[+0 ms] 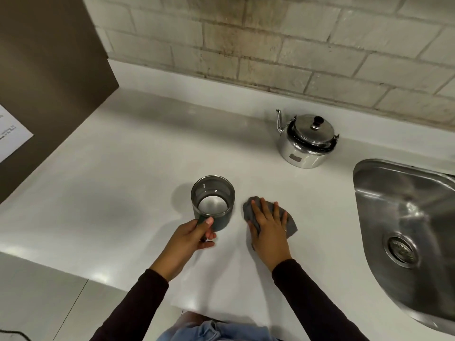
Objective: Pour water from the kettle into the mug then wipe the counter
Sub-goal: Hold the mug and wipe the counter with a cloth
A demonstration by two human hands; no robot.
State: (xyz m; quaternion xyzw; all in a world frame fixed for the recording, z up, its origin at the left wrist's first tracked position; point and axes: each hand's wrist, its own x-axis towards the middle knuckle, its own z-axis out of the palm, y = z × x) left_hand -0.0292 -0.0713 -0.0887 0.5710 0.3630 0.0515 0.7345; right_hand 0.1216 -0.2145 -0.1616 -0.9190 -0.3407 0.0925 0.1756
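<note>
A dark green mug (213, 202) with a steel inside stands on the white counter (118, 183), near its middle. My left hand (194, 236) grips the mug's handle at its near side. Just right of the mug lies a grey cloth (290, 223), and my right hand (269, 225) is pressed flat on it with fingers spread. A shiny steel kettle (306, 140) with a black knob and black handle stands upright farther back to the right, its spout pointing left, apart from both hands.
A steel sink (408, 212) with a drain is sunk into the counter at the right. A tiled wall (270, 40) runs along the back. A brown panel (49, 70) with a paper sheet stands at the left. The counter's front edge drops to a pale floor at lower left.
</note>
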